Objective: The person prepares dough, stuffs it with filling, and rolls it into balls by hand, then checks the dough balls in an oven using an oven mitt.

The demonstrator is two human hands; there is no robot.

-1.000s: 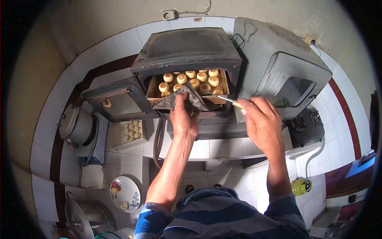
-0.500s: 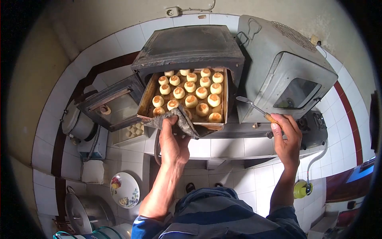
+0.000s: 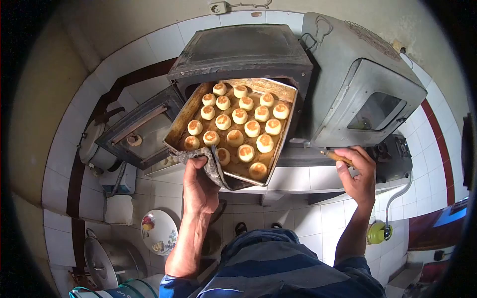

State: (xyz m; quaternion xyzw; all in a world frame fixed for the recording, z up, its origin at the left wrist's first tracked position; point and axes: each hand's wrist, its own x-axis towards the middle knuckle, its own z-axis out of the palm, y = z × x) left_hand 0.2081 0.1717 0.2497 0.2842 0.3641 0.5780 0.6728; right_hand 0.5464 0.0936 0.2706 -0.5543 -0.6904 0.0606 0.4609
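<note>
My left hand (image 3: pixel 198 186) grips the near corner of a metal baking tray (image 3: pixel 284 131) through a dark folded cloth (image 3: pixel 214 168). The tray is most of the way out of the black oven (image 3: pixel 238 52) and tilts a little toward me. It carries several round golden-topped buns (image 3: pixel 234 137) in rows. My right hand (image 3: pixel 358 175) is off to the right by the counter edge, closed on a wooden-handled metal tool (image 3: pixel 334 156) that points left toward the tray. The oven's door (image 3: pixel 139 129) hangs open at the left.
A second grey metal oven (image 3: pixel 367 84) stands at the right. White tiled counter (image 3: pixel 293 180) runs below the ovens. On the floor at left are a patterned plate (image 3: pixel 156 232), a steel pot (image 3: pixel 107 260) and a folded cloth (image 3: pixel 119 209). A green gas regulator (image 3: pixel 377 232) sits lower right.
The tray has slid further out of the oven toward me, held by my left hand with the cloth. My right hand drew back from the tray to the right and lowered the tool.
</note>
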